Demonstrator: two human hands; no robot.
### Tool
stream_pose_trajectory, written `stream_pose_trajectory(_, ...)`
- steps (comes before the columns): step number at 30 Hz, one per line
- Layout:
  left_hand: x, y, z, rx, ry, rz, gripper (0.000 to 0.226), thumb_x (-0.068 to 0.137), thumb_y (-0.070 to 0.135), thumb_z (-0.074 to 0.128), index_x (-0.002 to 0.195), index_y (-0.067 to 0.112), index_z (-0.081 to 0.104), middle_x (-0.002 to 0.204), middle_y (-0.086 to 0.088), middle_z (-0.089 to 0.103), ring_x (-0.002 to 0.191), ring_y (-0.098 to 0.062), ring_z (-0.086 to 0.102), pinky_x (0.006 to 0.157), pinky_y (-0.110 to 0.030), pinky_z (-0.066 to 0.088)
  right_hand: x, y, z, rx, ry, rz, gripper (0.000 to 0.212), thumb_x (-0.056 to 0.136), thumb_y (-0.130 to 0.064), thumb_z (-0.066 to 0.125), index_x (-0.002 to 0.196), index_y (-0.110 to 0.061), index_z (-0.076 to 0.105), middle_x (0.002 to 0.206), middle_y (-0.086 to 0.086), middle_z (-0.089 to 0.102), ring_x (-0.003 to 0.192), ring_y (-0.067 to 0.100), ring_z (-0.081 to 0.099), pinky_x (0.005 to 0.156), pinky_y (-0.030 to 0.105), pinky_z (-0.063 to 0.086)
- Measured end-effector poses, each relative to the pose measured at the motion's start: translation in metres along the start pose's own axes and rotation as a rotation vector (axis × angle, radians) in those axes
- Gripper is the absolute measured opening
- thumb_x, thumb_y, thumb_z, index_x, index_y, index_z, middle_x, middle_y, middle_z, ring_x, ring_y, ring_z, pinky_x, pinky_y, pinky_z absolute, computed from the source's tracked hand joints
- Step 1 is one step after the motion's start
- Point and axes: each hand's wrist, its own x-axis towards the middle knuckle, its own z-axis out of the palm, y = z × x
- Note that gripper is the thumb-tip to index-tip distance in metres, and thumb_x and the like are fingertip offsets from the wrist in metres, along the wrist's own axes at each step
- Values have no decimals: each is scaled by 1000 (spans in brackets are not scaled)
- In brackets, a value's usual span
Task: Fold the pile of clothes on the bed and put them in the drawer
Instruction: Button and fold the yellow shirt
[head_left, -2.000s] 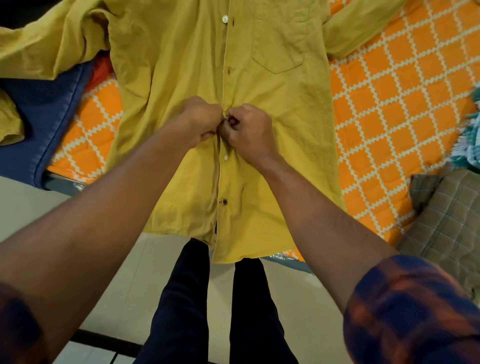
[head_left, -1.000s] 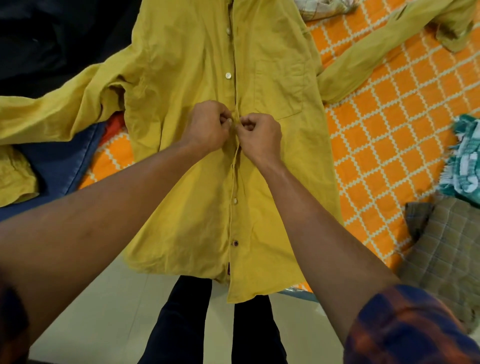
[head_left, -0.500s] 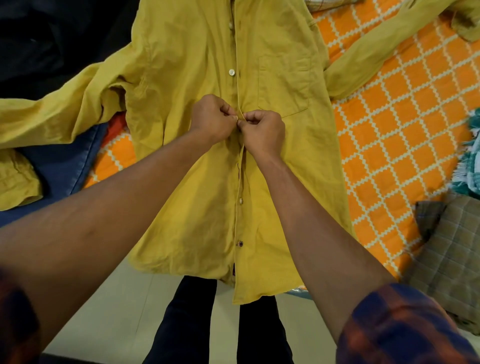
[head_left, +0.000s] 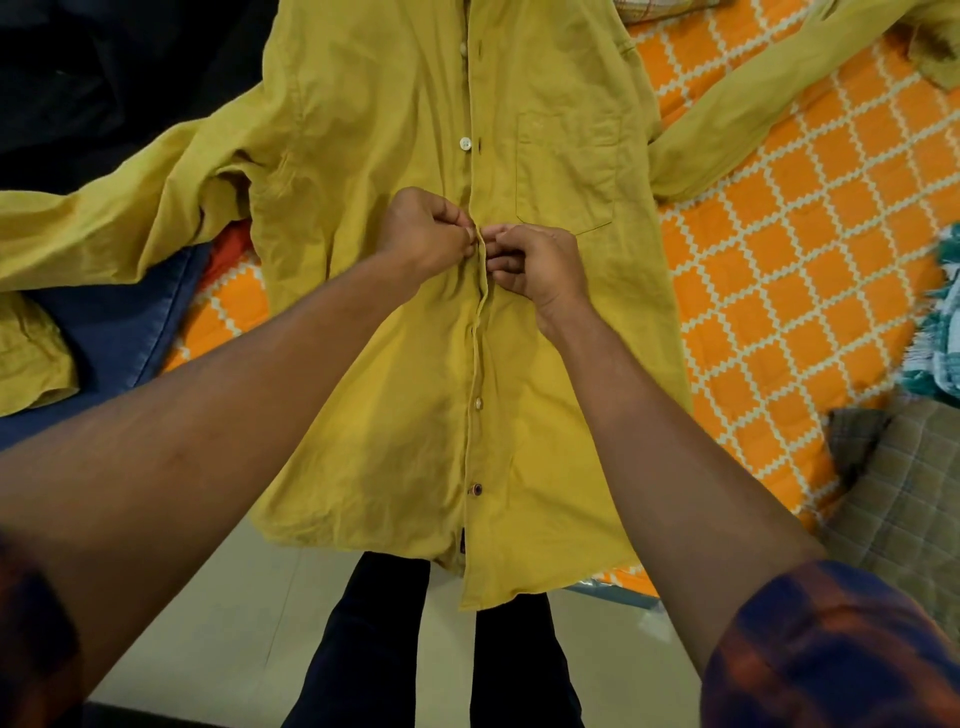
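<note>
Both hands are meeting midway along the button line of the yellow shirt (head_left: 395, 364). The left hand (head_left: 423, 234) is pinching one placket edge and the right hand (head_left: 540, 265) is pinching the facing edge, fingers curled. The shirt is lying front-up on the orange-covered bed (head_left: 779, 270), its hem hanging over the near edge. One sleeve is reaching left across a blue garment (head_left: 119, 332). Bed surface is showing between the shirt's right side and a checked cloth (head_left: 904, 493) at the near right edge.
</note>
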Motion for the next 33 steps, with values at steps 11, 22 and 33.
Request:
stream_pose_trajectory(11,0,7,3,161,-13,2,18,88,6,61,76,20,64,73,5,61,81,-15,63,72,-26,54,-3,13,9,-14,129,-108,8,87,-6,77,95,-4,77,72,3,75,60,6,69,53,17,51)
stream_pose_trajectory(22,0,8,-7,8,-116,-29,18,96,1,60,84,13,67,70,-4,62,57,-4,57,63,-17,54,2,18,8,-5,91,-106,12,85,-4,79,96,-1,76,74,4,74,61,6,67,61,18,56)
stream_pose_trajectory(33,-15,-11,12,99,205,128,12,90,25,72,94,15,74,81,6,68,68,0,60,68,-18,53,2,12,14,-39,120,-85,5,85,-3,77,90,-1,77,71,6,74,60,8,67,56,18,53)
